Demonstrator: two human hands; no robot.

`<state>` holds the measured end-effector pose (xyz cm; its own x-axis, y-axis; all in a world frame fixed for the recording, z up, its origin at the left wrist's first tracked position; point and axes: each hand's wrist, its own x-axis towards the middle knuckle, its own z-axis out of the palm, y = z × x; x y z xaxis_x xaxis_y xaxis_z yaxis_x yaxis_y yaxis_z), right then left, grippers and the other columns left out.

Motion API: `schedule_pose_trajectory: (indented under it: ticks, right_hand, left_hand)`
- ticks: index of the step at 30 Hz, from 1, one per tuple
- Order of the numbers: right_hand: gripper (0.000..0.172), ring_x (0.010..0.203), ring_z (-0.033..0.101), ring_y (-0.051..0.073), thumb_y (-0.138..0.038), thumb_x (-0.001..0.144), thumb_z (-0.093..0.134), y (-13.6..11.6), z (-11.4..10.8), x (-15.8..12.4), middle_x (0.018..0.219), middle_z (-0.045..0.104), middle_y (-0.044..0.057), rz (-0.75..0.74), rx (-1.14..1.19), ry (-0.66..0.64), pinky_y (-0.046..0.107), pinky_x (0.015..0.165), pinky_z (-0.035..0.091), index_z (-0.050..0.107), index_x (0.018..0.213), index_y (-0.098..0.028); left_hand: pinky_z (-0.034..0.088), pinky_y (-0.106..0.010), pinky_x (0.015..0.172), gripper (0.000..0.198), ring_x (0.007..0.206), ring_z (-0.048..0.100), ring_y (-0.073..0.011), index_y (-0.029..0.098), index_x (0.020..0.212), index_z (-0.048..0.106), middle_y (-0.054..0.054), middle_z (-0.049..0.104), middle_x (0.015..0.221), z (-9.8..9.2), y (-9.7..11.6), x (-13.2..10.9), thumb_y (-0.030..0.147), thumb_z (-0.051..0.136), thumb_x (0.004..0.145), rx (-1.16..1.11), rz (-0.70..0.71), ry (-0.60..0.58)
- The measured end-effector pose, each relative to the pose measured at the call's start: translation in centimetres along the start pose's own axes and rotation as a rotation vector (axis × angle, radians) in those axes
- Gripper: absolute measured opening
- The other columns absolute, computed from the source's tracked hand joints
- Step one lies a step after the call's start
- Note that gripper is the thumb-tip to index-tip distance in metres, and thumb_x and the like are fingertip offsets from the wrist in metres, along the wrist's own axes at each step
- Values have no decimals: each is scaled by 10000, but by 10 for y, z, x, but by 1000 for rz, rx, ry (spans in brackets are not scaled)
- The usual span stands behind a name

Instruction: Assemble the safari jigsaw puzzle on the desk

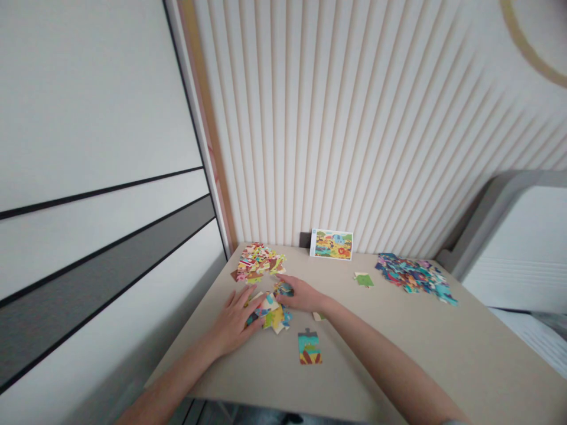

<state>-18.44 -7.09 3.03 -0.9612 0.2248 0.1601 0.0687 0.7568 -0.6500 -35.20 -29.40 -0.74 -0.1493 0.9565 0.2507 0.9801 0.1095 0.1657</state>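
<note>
A small heap of jigsaw puzzle pieces point(275, 316) lies between my two hands at the left of the table. My left hand point(237, 321) rests on the heap's left side, palm down, with its fingers spread. From the right, my right hand point(301, 294) reaches to the back of the heap. Its thumb and fingers curl around a dark blue puzzle piece point(286, 289), partly hidden by the hand. Nearer to me lies a joined puzzle section point(309, 347) with a green animal on teal. Beneath my right forearm a pale piece point(318, 316) shows in part.
A picture card point(332, 244) with a colourful animal scene leans at the back wall. Behind the heap is a red and yellow pile of pieces point(260, 261). At right lie a green piece point(364, 280) and a blue and purple pile point(416, 276) on the beige table point(398, 336).
</note>
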Motion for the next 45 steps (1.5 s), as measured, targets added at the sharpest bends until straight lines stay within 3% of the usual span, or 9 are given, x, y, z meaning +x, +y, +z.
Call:
schedule_pose_trajectory:
  ticks: [3,7,13,23,28,31,34,38,45]
  right_hand:
    - [664,1293,558,249,-473,929,604,-5,-13,-11,1487,539,67,-40,91,-19,411,1086,434,409,1531,-272]
    - [550,1344,510,308,-512,891,651,11,-38,-44,1454,558,137,28,-132,-4,462,1143,368,625,1364,-234]
    - [870,1451,367,359,-623,713,788,43,-64,-103,1574,404,156,188,-250,-168,509,1181,289,526,1463,-269]
    - [240,1220,583,259,-258,863,657,61,-80,-115,1311,645,99,208,-144,67,398,1085,408,752,1082,-232]
    - [329,1138,595,263,-370,944,584,62,-67,-111,1197,683,119,216,-279,223,404,1043,417,712,1196,-202]
    - [604,1200,550,290,-565,846,694,60,-61,-117,1299,632,122,157,-306,192,424,1066,398,634,1339,-222]
    - [765,1249,512,305,-647,768,741,59,-60,-124,1365,587,122,135,-322,145,442,1089,377,587,1397,-241]
    - [647,1276,494,306,-610,835,691,56,-64,-125,1394,568,117,155,-348,119,457,1099,364,607,1375,-264]
    - [557,1295,490,300,-558,907,626,53,-65,-125,1400,567,122,124,-379,91,472,1106,368,597,1383,-270]
  left_hand:
    - [211,-578,1205,599,1497,273,-324,293,1567,322,-121,318,1619,-2,2,-1,511,415,1017,18,26,44]
    - [171,-600,1213,726,1517,222,-345,334,1596,220,-101,230,1660,-13,18,-1,565,497,966,12,119,-27]
    - [168,-634,1201,761,1523,205,-360,409,1582,213,-51,153,1685,-12,38,13,606,543,925,-13,151,-136]
    - [274,-561,1190,392,1417,393,-322,253,1289,629,-112,509,1475,-29,67,77,463,497,986,-38,252,3]
    - [359,-513,1133,403,1251,556,-296,229,1289,618,-121,610,1328,2,101,132,437,586,946,-47,286,8]
    - [393,-466,1100,309,1177,598,-266,230,1221,636,-98,661,1227,18,110,145,388,569,964,-55,279,4]
    - [385,-449,1106,279,1166,598,-251,234,1215,638,-87,665,1231,15,104,143,351,537,983,-63,280,29]
    - [376,-439,1114,340,1226,568,-265,226,1245,643,-94,643,1303,-16,70,129,400,550,968,-44,195,19]
    - [395,-425,1100,721,1313,535,-312,249,1381,572,-97,563,1453,-33,28,99,596,731,769,-32,143,-331]
